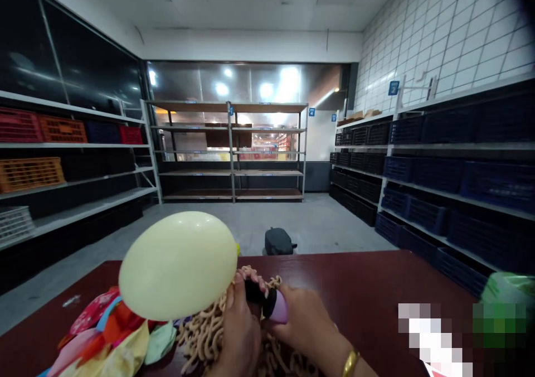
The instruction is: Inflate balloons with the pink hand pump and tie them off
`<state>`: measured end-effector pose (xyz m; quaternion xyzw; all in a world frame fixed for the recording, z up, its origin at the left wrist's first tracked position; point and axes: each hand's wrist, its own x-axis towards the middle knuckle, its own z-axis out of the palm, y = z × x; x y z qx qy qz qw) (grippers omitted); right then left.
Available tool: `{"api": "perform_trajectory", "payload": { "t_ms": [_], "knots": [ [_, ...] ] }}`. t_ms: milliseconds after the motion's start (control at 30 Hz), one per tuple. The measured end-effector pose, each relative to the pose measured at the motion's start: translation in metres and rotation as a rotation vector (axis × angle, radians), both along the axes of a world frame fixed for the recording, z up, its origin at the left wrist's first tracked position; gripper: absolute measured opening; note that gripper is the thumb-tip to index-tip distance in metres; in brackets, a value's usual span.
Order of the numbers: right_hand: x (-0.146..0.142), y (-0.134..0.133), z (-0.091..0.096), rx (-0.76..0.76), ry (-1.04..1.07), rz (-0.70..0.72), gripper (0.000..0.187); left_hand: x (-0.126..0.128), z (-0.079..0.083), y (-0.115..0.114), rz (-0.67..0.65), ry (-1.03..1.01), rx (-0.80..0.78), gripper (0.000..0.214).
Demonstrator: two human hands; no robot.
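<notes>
A large pale yellow inflated balloon [178, 265] sits over the table's left half, its neck end against my left hand [242, 327]. That hand is closed around the black end of what looks like a balloon pump [278, 307], thumb beside the balloon's neck. My right hand [307, 315], with a gold bangle at the wrist, grips the pump's purple part. Where the balloon joins the pump is hidden by my fingers. Beneath both hands lies a heap of tan curly pieces [204, 335]. Left of it are several flat fabric-like or rubbery coloured pieces [121, 324].
The dark red table [343, 276] spans the front. A green-and-white bag [505, 290] stands at its right edge, beside a blurred-out patch. On the floor beyond is a dark bag [279, 241]. Racks with crates [432, 176] line both sides; a shelf unit [232, 151] stands at the back.
</notes>
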<state>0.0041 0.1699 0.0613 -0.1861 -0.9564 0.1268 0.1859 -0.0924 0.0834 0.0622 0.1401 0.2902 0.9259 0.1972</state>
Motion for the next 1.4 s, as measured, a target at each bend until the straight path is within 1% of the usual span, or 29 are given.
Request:
{"api": "perform_trajectory", "payload": {
  "t_ms": [67, 167, 300, 400, 467, 533, 600, 667, 733, 833, 933, 1000, 1067, 1167, 1233, 1300, 1400],
  "knots": [
    [-0.001, -0.004, 0.001, -0.029, 0.016, 0.004, 0.036, 0.004, 0.003, 0.0, -0.021, 0.019, 0.018, 0.028],
    [0.0, -0.003, 0.003, -0.044, 0.03, 0.025, 0.035, -0.008, 0.009, -0.004, -0.022, 0.035, 0.037, 0.03],
    [0.001, 0.007, 0.004, -0.023, -0.019, 0.015, 0.031, -0.046, 0.017, -0.017, 0.111, 0.028, 0.037, 0.031],
    [0.002, 0.014, 0.003, 0.003, -0.027, 0.01, 0.03, -0.077, 0.023, -0.033, 0.171, -0.008, 0.064, 0.026],
    [0.003, 0.017, 0.002, 0.007, -0.03, 0.013, 0.031, -0.09, 0.026, -0.041, 0.195, -0.025, 0.087, 0.022],
    [0.004, 0.019, 0.002, 0.008, -0.033, 0.011, 0.032, -0.096, 0.027, -0.044, 0.204, -0.029, 0.101, 0.02],
    [0.005, 0.021, 0.001, 0.016, -0.032, 0.006, 0.033, -0.094, 0.025, -0.043, 0.205, -0.029, 0.111, 0.02],
    [0.004, 0.022, -0.001, 0.025, -0.028, 0.007, 0.034, -0.086, 0.02, -0.036, 0.191, -0.024, 0.116, 0.023],
    [0.003, 0.021, -0.003, 0.028, -0.014, 0.018, 0.036, -0.072, 0.014, -0.027, 0.165, -0.005, 0.11, 0.026],
    [0.001, 0.016, -0.007, 0.02, 0.004, 0.028, 0.037, -0.044, 0.003, -0.013, 0.112, 0.009, 0.076, 0.028],
    [0.0, 0.012, -0.008, -0.007, 0.018, 0.038, 0.037, -0.016, -0.006, -0.002, 0.025, -0.007, 0.018, 0.028],
    [-0.001, 0.01, -0.008, -0.032, 0.024, 0.044, 0.038, -0.003, -0.01, 0.002, -0.014, -0.009, -0.014, 0.027],
    [-0.001, 0.007, -0.008, -0.048, 0.028, 0.041, 0.038, 0.004, -0.01, 0.003, -0.017, -0.007, -0.017, 0.027],
    [-0.002, 0.003, -0.006, -0.068, 0.04, 0.044, 0.037, 0.006, -0.003, 0.0, -0.01, 0.0, 0.016, 0.028],
    [-0.002, 0.0, -0.005, -0.086, 0.05, 0.057, 0.035, 0.003, 0.003, -0.004, -0.017, 0.014, 0.034, 0.028],
    [-0.002, 0.0, -0.004, -0.091, 0.051, 0.065, 0.034, -0.006, 0.009, -0.008, -0.001, 0.027, 0.05, 0.027],
    [-0.001, 0.005, -0.003, -0.063, 0.024, 0.062, 0.033, -0.029, 0.016, -0.017, 0.093, 0.033, 0.073, 0.025]
  ]
}}
